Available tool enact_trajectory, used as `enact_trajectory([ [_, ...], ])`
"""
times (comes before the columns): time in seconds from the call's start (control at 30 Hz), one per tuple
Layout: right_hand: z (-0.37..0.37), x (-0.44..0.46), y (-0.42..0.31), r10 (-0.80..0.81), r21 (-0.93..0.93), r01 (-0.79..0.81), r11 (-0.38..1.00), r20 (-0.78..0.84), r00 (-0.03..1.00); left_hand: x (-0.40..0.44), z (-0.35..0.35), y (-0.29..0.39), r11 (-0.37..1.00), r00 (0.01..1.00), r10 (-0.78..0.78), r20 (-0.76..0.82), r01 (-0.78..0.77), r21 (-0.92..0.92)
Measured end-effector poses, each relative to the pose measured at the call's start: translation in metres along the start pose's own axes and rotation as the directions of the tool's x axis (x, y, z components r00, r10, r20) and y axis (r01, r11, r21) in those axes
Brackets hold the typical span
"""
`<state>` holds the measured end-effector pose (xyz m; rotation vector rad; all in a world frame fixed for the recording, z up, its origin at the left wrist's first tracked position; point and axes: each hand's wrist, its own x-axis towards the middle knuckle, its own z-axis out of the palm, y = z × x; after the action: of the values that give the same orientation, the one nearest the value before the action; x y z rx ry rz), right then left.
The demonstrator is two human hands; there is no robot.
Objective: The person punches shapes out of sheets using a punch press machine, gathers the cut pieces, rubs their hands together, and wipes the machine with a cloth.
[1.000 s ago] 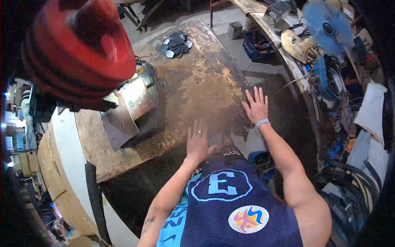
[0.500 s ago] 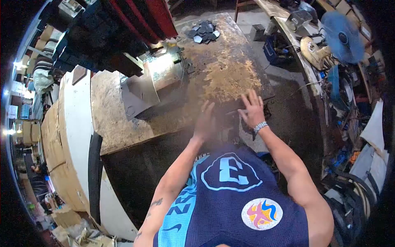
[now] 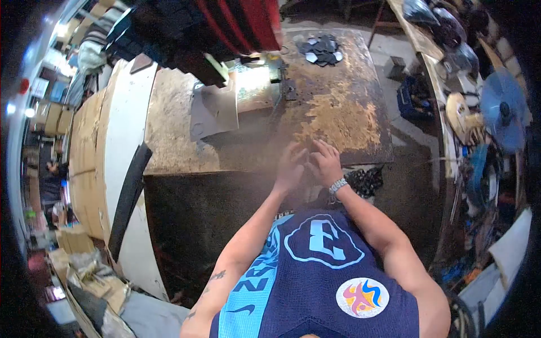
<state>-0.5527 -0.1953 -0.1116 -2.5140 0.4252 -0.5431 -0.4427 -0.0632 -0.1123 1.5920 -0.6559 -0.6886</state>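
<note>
At the near edge of the worn wooden table (image 3: 338, 101), my two hands are close together with fingers bent inward. My left hand (image 3: 291, 168) looks hazy, its fingers curled toward the right one. My right hand (image 3: 328, 163), with a metal-link watch or bracelet (image 3: 337, 185) on the wrist, has thumb and fingers drawn in. Whatever is between the fingers is hidden or too small to name. To the left, a grey sheet (image 3: 214, 115) with a round outline near its corner lies below a lit machine. A heap of dark cut pieces (image 3: 321, 49), a few pale, sits toward the back.
A dark machine body with a red panel (image 3: 242, 25) overhangs the table's left half. Black scraps (image 3: 366, 181) lie beyond my right wrist, below the edge. On the right stand a blue fan (image 3: 503, 111) and a blue crate (image 3: 416, 97). Cardboard (image 3: 84, 163) lines the left.
My right hand has moved left toward my left hand, and its spread fingers have curled in. The camera view has turned, so the table appears shifted.
</note>
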Motion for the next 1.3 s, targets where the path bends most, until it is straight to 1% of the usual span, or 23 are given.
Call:
enact_trajectory([
  [0.07, 0.005, 0.005, 0.004, -0.012, 0.007, 0.012, 1.0, 0.019, 1.0, -0.002, 0.003, 0.01, 0.963, 0.993, -0.114, -0.014, 0.107, -0.249],
  [0.13, 0.003, 0.011, 0.003, 0.022, 0.018, -0.022, 1.0, -0.01, 1.0, 0.001, 0.004, 0.009, 0.953, 0.991, -0.11, -0.081, 0.082, -0.291],
  [0.27, 0.002, 0.025, 0.016, 0.053, 0.038, -0.052, 0.998, -0.032, 0.998, -0.003, -0.004, 0.03, 0.844, 0.974, -0.192, -0.122, 0.1, -0.527],
  [0.37, 0.003, 0.033, 0.022, 0.054, 0.032, -0.053, 0.998, -0.031, 0.998, -0.008, -0.015, 0.015, 0.838, 0.939, -0.278, -0.204, 0.133, -0.529],
  [0.43, -0.002, 0.033, 0.016, 0.065, -0.012, -0.066, 0.998, -0.032, 0.997, -0.014, -0.026, 0.02, 0.982, 0.93, -0.186, -0.318, 0.171, -0.077],
  [0.47, -0.003, 0.033, 0.013, 0.082, -0.017, -0.083, 0.996, -0.043, 0.996, -0.012, -0.029, 0.022, 0.983, 0.936, -0.185, -0.299, 0.171, -0.073],
  [0.5, -0.004, 0.032, 0.011, 0.073, -0.045, -0.074, 0.996, -0.036, 0.997, -0.01, -0.031, 0.021, 0.971, 0.968, -0.077, -0.238, 0.128, 0.204],
  [0.53, -0.005, 0.033, 0.01, 0.062, -0.076, -0.064, 0.995, -0.035, 0.997, -0.004, -0.033, 0.02, 0.886, 0.989, 0.025, -0.146, 0.046, 0.461],
  [0.57, -0.002, 0.031, 0.014, 0.072, -0.095, -0.074, 0.993, -0.022, 0.997, 0.004, -0.032, 0.019, 0.834, 0.993, 0.103, -0.059, -0.055, 0.548],
  [0.6, -0.002, 0.031, 0.014, 0.091, -0.113, -0.095, 0.989, -0.042, 0.995, 0.013, -0.03, 0.016, 0.838, 0.993, 0.114, -0.029, -0.08, 0.541],
  [0.67, -0.004, 0.031, 0.013, 0.118, -0.122, -0.119, 0.985, -0.01, 0.993, 0.032, -0.024, 0.013, 0.704, 0.98, 0.191, 0.047, -0.17, 0.689],
  [0.73, -0.004, 0.027, 0.011, 0.191, -0.132, -0.191, 0.973, -0.015, 0.981, 0.046, -0.022, 0.011, 0.789, 0.983, 0.162, 0.087, -0.182, 0.587],
  [0.8, -0.001, 0.033, 0.009, 0.206, -0.137, -0.203, 0.97, 0.011, 0.978, 0.06, -0.028, -0.003, 0.732, 0.981, 0.105, 0.161, -0.186, 0.656],
  [0.83, 0.0, 0.029, 0.007, 0.295, -0.226, -0.298, 0.928, -0.047, 0.954, 0.063, -0.029, -0.004, 0.729, 0.983, 0.052, 0.174, -0.156, 0.667],
  [0.9, 0.0, 0.018, 0.01, 0.487, -0.336, -0.517, 0.788, -0.176, 0.856, 0.058, -0.037, -0.013, 0.756, 0.971, 0.15, 0.185, -0.234, 0.611],
  [0.93, 0.001, 0.015, 0.011, 0.511, -0.355, -0.546, 0.759, -0.195, 0.837, 0.052, -0.042, -0.018, 0.761, 0.951, 0.233, 0.201, -0.307, 0.571],
  [0.97, -0.001, -0.009, 0.009, 0.557, -0.446, -0.605, 0.66, -0.251, 0.792, 0.031, -0.05, -0.007, 0.682, 0.926, 0.284, 0.25, -0.378, 0.626],
  [1.0, 0.001, -0.017, 0.011, 0.57, -0.517, -0.619, 0.592, -0.274, 0.774, 0.016, -0.07, 0.011, 0.581, 0.907, 0.333, 0.258, -0.412, 0.702],
  [1.07, -0.01, -0.031, 0.011, 0.526, -0.552, -0.525, 0.648, -0.173, 0.832, -0.014, -0.087, 0.01, 0.565, 0.915, 0.335, 0.227, -0.388, 0.728],
  [1.1, -0.034, -0.024, -0.004, 0.61, -0.654, -0.481, 0.583, -0.038, 0.791, -0.022, -0.097, 0.005, 0.554, 0.894, 0.316, 0.317, -0.445, 0.704],
  [1.13, -0.047, -0.02, -0.005, 0.662, -0.702, -0.467, 0.537, 0.008, 0.75, -0.03, -0.107, 0.004, 0.556, 0.891, 0.3, 0.342, -0.454, 0.696],
  [1.2, -0.052, -0.021, 0.019, 0.703, -0.65, -0.587, 0.483, -0.111, 0.702, -0.035, -0.118, 0.003, 0.464, 0.823, 0.334, 0.459, -0.568, 0.68],
  [1.3, -0.046, -0.016, 0.01, 0.767, -0.598, -0.677, 0.429, -0.156, 0.623, -0.032, -0.13, 0.003, 0.449, 0.812, 0.29, 0.506, -0.582, 0.678],
])
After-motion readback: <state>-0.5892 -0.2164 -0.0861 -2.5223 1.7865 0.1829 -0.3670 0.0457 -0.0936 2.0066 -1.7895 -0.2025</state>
